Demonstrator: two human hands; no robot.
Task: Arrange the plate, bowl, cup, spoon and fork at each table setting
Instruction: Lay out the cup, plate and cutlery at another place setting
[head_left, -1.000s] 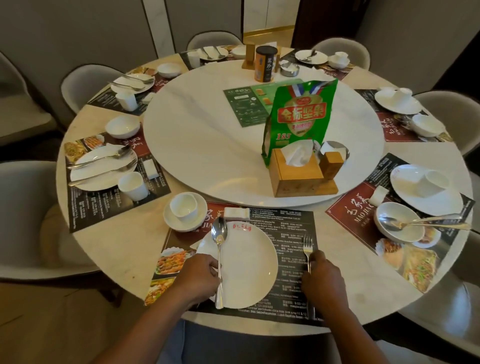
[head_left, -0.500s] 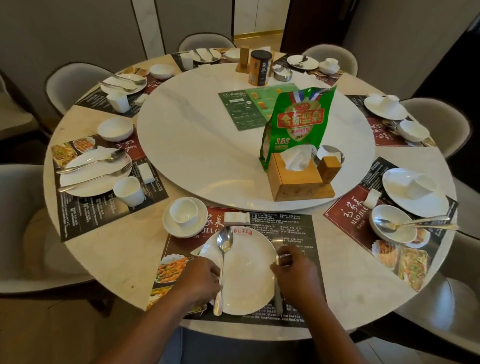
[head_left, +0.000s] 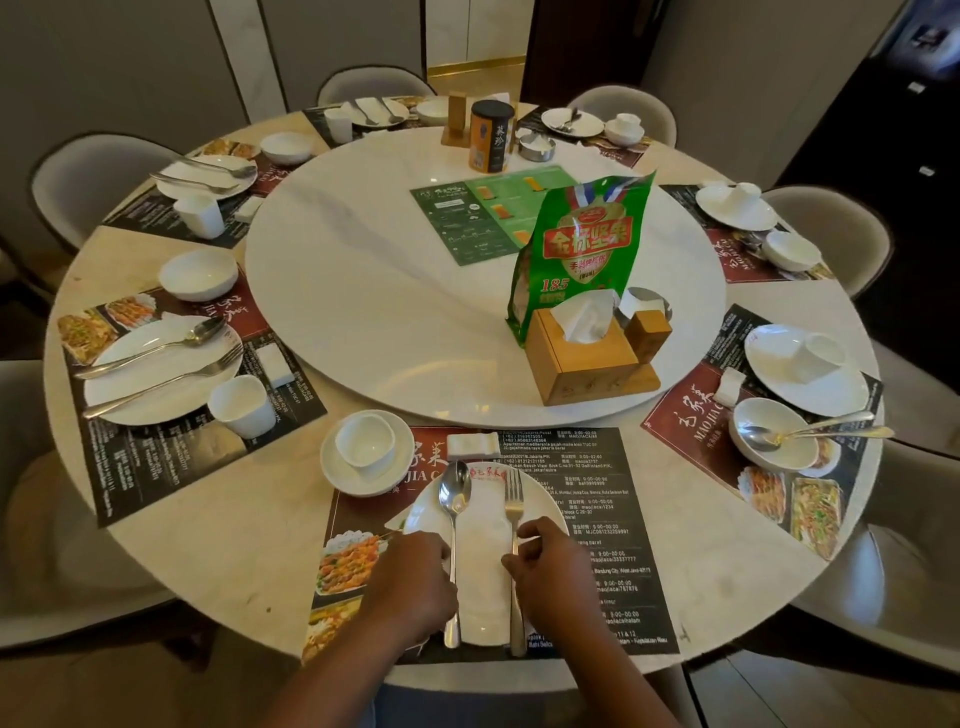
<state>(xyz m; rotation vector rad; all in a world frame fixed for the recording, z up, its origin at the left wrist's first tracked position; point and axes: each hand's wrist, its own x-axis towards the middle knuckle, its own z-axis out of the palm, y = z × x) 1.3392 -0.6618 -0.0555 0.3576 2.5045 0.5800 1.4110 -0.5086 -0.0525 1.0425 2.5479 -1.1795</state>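
Observation:
At the nearest setting a white plate (head_left: 485, 577) lies on a dark placemat (head_left: 597, 519). A spoon (head_left: 453, 525) and a fork (head_left: 514, 519) lie side by side on the plate, handles toward me. My left hand (head_left: 410, 587) pinches the spoon's handle. My right hand (head_left: 550, 571) pinches the fork's handle. A white cup (head_left: 365, 444) sits inside a white bowl (head_left: 332, 467) at the mat's far left corner. A small white rest (head_left: 472, 445) lies beyond the plate.
A marble turntable (head_left: 363, 291) fills the table's middle, carrying a wooden tissue box (head_left: 582, 358), a green snack bag (head_left: 582, 249), a menu card and a canister (head_left: 489, 136). Other settings with plates, bowls, cups and cutlery ring the table. Grey chairs surround it.
My right hand has carried the fork from the placemat at the right onto the plate, beside the spoon. My left hand stays on the spoon's handle.

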